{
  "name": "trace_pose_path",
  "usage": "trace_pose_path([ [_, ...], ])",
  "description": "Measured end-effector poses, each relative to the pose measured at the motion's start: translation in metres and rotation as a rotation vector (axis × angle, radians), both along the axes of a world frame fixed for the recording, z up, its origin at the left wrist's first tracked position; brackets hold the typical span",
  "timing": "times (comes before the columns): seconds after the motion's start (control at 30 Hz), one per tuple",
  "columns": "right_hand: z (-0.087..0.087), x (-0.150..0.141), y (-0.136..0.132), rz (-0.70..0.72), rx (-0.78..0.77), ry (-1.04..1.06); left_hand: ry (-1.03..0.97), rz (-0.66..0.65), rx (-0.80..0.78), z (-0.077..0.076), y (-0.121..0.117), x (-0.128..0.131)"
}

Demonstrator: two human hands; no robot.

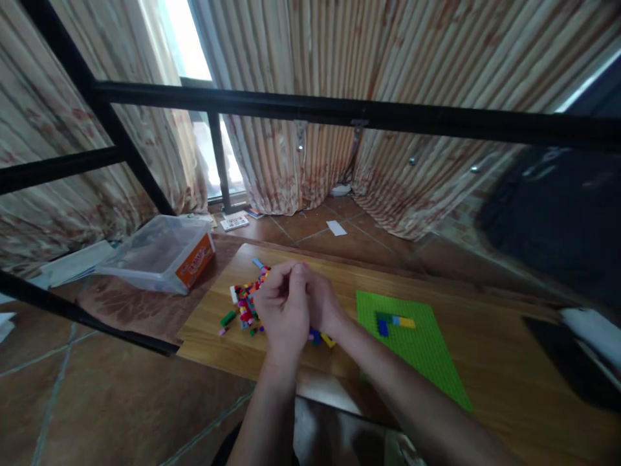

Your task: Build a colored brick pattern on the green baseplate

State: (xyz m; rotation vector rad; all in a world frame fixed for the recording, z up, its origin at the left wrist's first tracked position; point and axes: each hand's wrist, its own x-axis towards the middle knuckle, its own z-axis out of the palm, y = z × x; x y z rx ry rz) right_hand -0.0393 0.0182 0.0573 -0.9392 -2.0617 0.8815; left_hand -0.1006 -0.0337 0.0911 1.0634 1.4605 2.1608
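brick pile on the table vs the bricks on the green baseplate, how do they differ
The brick pile lies scattered on the wooden table, while the baseplate bricks sit close together on the green baseplate.
The pile shows many more pieces than the baseplate group.
The pile is partly hidden behind the left hand; the baseplate bricks are in open view.
Both include blue, green and yellow pieces.

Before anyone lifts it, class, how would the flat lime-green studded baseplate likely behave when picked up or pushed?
The flat lime-green studded baseplate looks thin and broad, so it is probably light and may flex slightly. Lying flat on the brown wooden table, it would likely slide rather than roll or tip.
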Motion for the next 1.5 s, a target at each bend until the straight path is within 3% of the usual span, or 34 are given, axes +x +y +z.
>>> trace_pose_path([
  [0.17, -0.021, 0.126, -0.017, -0.298, -0.255, 0.159, 0.026, -0.256, -0.229, -0.02, 0.012, 0.028],
  [0.27, -0.04, 0.182, -0.037, -0.519, -0.209, 0.097, 0.161, -0.438, -0.386, -0.035, 0.016, 0.049],
  [0.33, -0.05, 0.201, -0.047, -0.54, -0.159, -0.014, 0.324, -0.539, -0.48, -0.044, 0.015, 0.061],
  [0.57, -0.06, 0.197, -0.053, -0.451, 0.088, -0.377, 0.69, -0.629, -0.707, -0.068, 0.006, 0.089],
  [0.87, -0.072, 0.18, -0.054, -0.401, 0.181, -0.559, 0.744, -0.731, -0.747, -0.08, 0.011, 0.099],
  [1.07, -0.078, 0.178, -0.069, -0.382, 0.177, -0.506, 0.659, -0.791, -0.759, -0.083, 0.01, 0.105],
  [1.27, -0.065, 0.194, -0.066, -0.41, 0.019, -0.364, 0.581, -0.784, -0.789, -0.084, 0.008, 0.105],
  [1.5, -0.062, 0.203, -0.057, -0.445, -0.006, -0.483, 0.556, -0.786, -0.859, -0.082, 0.007, 0.107],
])
